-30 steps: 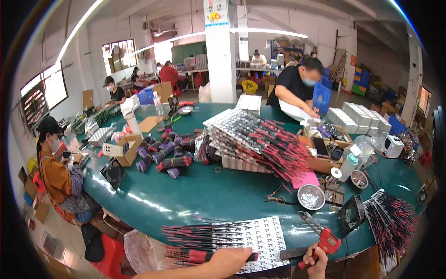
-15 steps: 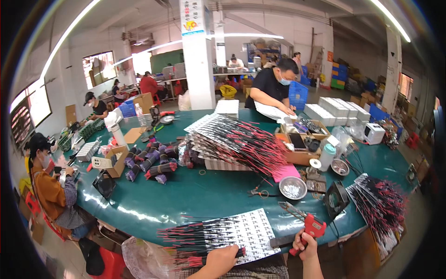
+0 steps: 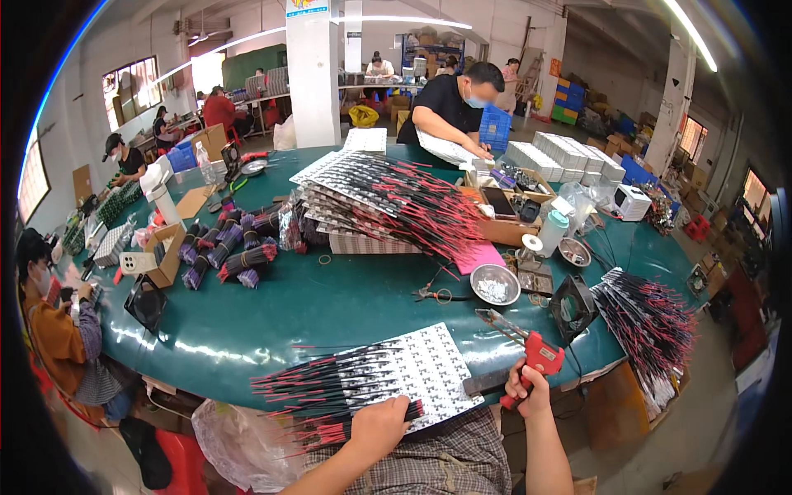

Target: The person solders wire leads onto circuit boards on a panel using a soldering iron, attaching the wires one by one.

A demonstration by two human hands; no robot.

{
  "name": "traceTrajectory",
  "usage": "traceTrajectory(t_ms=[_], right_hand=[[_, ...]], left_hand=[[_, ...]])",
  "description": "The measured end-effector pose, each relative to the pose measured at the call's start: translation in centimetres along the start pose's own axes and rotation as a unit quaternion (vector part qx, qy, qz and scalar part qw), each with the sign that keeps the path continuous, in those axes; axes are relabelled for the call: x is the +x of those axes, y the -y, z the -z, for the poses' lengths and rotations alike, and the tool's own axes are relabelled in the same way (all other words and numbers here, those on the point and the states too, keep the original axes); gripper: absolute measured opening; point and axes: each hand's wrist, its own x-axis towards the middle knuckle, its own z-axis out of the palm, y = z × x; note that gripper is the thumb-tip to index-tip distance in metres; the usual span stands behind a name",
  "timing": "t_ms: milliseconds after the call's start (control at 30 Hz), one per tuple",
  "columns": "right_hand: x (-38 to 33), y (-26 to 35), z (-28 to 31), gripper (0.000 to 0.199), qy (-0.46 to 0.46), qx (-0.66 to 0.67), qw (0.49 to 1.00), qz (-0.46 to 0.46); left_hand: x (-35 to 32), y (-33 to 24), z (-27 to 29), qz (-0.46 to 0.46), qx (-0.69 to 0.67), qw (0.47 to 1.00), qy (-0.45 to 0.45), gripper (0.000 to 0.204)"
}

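Note:
My left hand [image 3: 381, 427] is closed around a bundle of black and red wires [image 3: 330, 427] above the lower edge of a white panel [image 3: 429, 363]. Rows of small dark marks cover the panel, and black wires with red ends [image 3: 305, 378] stick out from its left side past the table edge. My right hand [image 3: 530, 386] grips a red gun-shaped hand tool [image 3: 542, 356] just right of the panel. A dark flat bar [image 3: 487, 383] lies between tool and panel. Thin metal prongs [image 3: 501, 323] show beyond the tool; whether they belong to it I cannot tell.
A green table [image 3: 247, 305] bears a pile of wired panels [image 3: 388, 206], purple-and-black wire bundles [image 3: 235, 247], a metal bowl of white bits [image 3: 495, 285] and a small black fan [image 3: 572, 305]. More wired panels [image 3: 643, 322] overhang the right edge. A co-worker [image 3: 450, 107] stands across the table.
The whole view has shifted, so the table sits higher and further left in the picture. Both hands keep their holds, with little visible movement relative to the panel.

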Motion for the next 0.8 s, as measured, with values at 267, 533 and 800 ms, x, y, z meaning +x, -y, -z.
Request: traceTrajectory(t_ms=[267, 533, 800], right_hand=[[0.2, -0.3, -1.1, 0.014, -0.006, -0.035, 0.999, -0.001], [-0.3, -0.5, 0.6, 0.015, 0.005, -0.059, 0.998, 0.026], [-0.7, 0.8, -1.8, 0.016, 0.053, -0.093, 0.991, -0.078]], left_hand=[[-0.4, 0.5, 0.1, 0.008, -0.023, 1.0, -0.015, 0.038], [0.5, -0.5, 3.0, 0.08, -0.116, 0.985, 0.101, 0.03], [0.5, 0.6, 0.8, -0.006, -0.145, 0.988, 0.052, 0.061]])
